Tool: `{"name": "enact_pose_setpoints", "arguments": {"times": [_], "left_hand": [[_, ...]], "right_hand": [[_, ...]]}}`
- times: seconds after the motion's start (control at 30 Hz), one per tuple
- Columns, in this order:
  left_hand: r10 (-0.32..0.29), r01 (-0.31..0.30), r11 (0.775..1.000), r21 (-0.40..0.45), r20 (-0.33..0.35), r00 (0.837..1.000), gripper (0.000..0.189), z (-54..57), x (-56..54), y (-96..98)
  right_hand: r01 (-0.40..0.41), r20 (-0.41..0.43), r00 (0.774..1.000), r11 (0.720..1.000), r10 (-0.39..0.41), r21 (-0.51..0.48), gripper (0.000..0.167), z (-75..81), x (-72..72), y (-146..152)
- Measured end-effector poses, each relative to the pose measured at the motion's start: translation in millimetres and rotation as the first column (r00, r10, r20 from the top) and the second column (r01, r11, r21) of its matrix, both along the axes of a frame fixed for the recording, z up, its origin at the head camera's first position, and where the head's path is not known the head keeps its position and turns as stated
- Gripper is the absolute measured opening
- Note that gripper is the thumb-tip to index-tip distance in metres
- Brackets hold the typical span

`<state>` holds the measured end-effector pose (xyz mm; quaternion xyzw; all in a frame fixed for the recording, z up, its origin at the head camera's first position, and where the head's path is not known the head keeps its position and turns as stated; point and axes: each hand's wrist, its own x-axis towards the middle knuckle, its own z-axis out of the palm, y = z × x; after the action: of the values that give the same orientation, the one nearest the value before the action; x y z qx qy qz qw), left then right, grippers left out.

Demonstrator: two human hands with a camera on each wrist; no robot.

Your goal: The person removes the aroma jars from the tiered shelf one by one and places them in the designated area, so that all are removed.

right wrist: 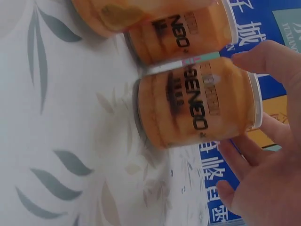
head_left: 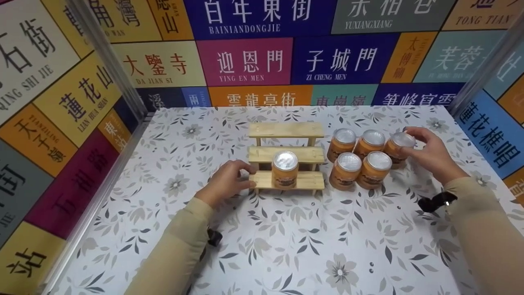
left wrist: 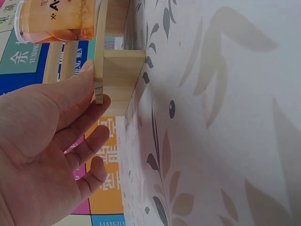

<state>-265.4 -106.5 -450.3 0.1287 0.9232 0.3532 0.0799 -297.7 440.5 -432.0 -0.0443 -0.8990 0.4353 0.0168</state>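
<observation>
My left hand [head_left: 225, 182] pinches the left end of the lowest step of a small three-tier wooden stand [head_left: 264, 179], thumb above and a finger below in the left wrist view. On that step stands one jar [head_left: 285, 174], orange inside with a silver lid. At the right, my right hand [head_left: 432, 153] holds the rear right jar [right wrist: 195, 106] near its lid, thumb on one side and fingers on the other. This jar stands upright, its base close to the tabletop.
Several matching jars [head_left: 348, 174] stand in two rows right of the stand. The upper step [head_left: 286, 130] and middle step [head_left: 262, 154] bear nothing. A white leaf-patterned cloth [head_left: 286, 241] covers the table, and colourful lettered panels [head_left: 249, 61] rise behind it.
</observation>
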Motion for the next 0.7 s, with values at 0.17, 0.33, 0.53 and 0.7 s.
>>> {"name": "enact_pose_setpoints", "arguments": {"times": [0.17,0.33,0.53,0.7], "left_hand": [[-0.009,0.009,1.000,0.001,0.015,1.000,0.032,0.6,0.2,1.9],[-0.011,0.011,1.000,0.002,0.012,1.000,0.033,1.6,0.3,1.6],[-0.008,0.008,1.000,0.002,0.017,1.000,0.033,0.9,1.1,-1.3],[-0.003,0.003,1.000,0.004,0.004,1.000,0.032,-0.8,1.7,0.9]], "right_hand": [[0.104,-0.125,0.986,0.994,-0.108,-0.035,0.074,3.1,12.7,-16],[0.152,-0.252,0.953,0.985,-0.168,-0.083,0.059,8.2,24.4,-38],[0.069,-0.371,0.923,0.991,-0.106,-0.110,0.048,17.6,40.7,-80],[-0.056,-0.416,0.908,0.998,0.039,-0.030,0.050,25.6,55.4,-111]]}}
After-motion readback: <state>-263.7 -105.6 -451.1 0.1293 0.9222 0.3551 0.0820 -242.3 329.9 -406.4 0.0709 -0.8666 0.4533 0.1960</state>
